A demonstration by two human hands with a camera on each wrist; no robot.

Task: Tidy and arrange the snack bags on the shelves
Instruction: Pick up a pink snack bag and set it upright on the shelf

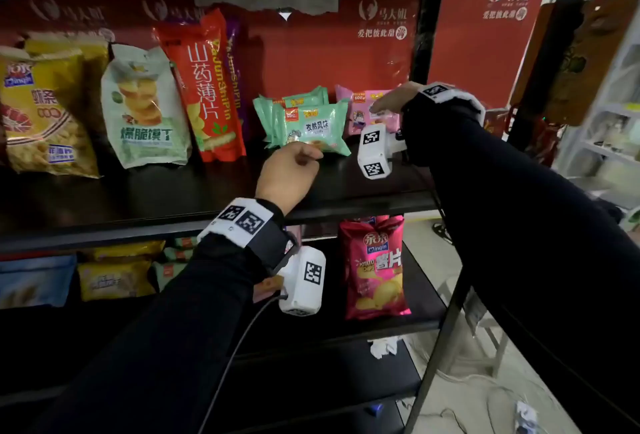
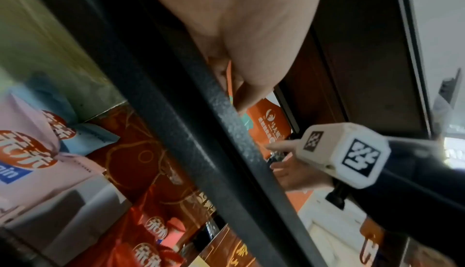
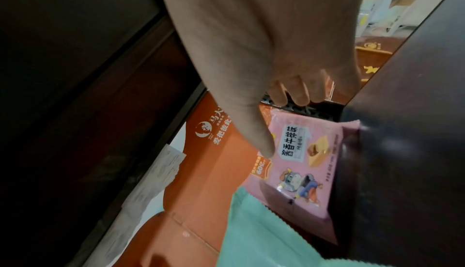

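Observation:
On the upper shelf (image 1: 173,198) a small stack of green snack bags (image 1: 313,128) leans upright, with a pink snack bag (image 1: 360,113) just to its right. My left hand (image 1: 294,170) has its fingers curled and pinches the lower edge of the front green bag. My right hand (image 1: 391,101) holds the top of the pink bag. In the right wrist view its thumb (image 3: 261,144) lies on the front of the pink bag (image 3: 302,162) and its fingers curl over the top behind. A green bag (image 3: 264,231) stands beside it.
Left of the green bags stand a tall red bag (image 1: 207,87), a white-green bag (image 1: 145,111) and a yellow bag (image 1: 41,114). A black post (image 1: 422,52) bounds the shelf on the right. A pink chips bag (image 1: 375,267) and other bags sit on the lower shelf.

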